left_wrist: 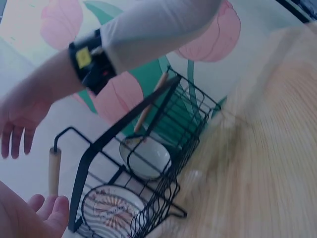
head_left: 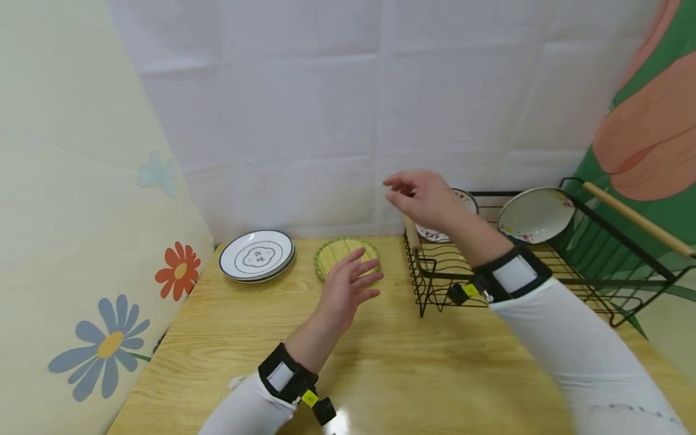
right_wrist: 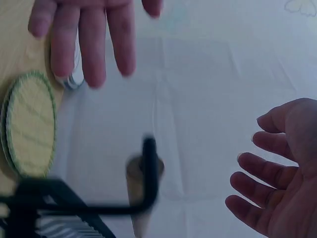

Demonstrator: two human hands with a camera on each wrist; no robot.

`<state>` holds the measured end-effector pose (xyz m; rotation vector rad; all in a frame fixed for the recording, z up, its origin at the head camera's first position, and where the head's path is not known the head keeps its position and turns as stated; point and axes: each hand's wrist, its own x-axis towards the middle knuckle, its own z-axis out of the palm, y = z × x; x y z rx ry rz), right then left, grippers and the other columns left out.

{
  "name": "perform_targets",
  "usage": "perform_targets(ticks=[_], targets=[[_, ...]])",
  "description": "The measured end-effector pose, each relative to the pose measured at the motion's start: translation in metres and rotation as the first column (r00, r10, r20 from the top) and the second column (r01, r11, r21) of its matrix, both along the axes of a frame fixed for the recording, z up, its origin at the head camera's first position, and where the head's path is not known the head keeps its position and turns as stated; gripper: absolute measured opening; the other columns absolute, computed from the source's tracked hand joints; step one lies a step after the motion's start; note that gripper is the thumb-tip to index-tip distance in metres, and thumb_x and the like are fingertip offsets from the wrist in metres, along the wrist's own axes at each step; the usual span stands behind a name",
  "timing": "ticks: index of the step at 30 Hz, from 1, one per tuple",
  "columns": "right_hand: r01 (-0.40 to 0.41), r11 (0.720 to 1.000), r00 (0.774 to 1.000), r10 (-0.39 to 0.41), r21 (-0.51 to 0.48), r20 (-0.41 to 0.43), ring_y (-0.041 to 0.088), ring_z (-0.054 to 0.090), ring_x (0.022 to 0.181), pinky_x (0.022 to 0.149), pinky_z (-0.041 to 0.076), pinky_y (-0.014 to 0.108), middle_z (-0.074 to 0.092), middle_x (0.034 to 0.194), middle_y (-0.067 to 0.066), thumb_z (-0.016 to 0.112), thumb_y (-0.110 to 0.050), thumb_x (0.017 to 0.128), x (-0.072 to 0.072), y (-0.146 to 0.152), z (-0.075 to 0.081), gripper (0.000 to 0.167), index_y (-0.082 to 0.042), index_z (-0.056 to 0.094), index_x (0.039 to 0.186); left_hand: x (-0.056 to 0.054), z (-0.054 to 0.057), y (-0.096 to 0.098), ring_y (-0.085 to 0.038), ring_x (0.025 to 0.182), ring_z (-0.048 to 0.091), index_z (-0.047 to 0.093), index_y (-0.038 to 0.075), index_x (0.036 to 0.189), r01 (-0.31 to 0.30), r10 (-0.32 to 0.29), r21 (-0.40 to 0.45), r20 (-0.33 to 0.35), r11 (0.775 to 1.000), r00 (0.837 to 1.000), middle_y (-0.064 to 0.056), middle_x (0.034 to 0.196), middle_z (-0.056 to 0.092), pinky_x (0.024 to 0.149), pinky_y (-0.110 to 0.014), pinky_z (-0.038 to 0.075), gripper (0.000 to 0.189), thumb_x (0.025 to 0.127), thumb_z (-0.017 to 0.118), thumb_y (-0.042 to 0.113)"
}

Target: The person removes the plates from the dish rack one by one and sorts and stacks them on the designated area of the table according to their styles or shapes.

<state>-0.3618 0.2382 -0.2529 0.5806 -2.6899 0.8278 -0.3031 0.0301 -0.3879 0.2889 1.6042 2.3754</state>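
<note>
My left hand (head_left: 348, 290) hovers over the middle of the table with fingers spread, holding nothing, and overlaps a round woven mat (head_left: 331, 254) in the head view. Higher and to the right, my right hand (head_left: 421, 196) hangs above the left end of a black wire dish rack (head_left: 435, 275), its fingers loosely bent around nothing. A patterned plate (head_left: 464, 202) stands in the rack partly hidden behind that hand. Farther right in the rack leans a white bowl (head_left: 538, 214) with floral decoration.
Two stacked white plates (head_left: 258, 257) with dark rims lie at the table's back left. The rack has wooden handles, one of them (head_left: 638, 217) on its right end. A white cloth (head_left: 299, 121) hangs behind the wooden table (head_left: 380, 362).
</note>
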Motion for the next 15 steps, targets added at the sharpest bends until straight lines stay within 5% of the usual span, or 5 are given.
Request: perform_targets(ticks=[7,15], targets=[[0.171,0.979,0.982,-0.179,0.114,0.063,0.046,0.042,0.142,0.114,0.038,0.063,0.044,0.156,0.025,0.048,-0.034,0.105,-0.061,0.055,0.025,0.055,-0.009,0.045,0.155,0.003,0.01,0.032,-0.037,0.133,0.06,0.037,0.018,0.158,0.01,-0.025,0.147,0.101,0.989,0.995,-0.017,0.149,0.057,0.096,-0.041,0.057,0.055,0.107,0.044,0.038],[0.336,0.922,0.915,-0.368,0.193,0.163,0.05,0.029,0.15,0.121,0.028,0.064,0.032,0.163,0.029,0.045,-0.024,0.104,-0.114,0.102,0.009,0.059,-0.002,0.035,0.158,0.01,0.015,0.048,-0.027,0.118,0.068,0.042,0.017,0.153,-0.068,0.014,0.272,0.197,0.96,0.98,-0.015,0.141,0.062,0.086,-0.035,0.06,0.052,0.105,0.048,0.036]])
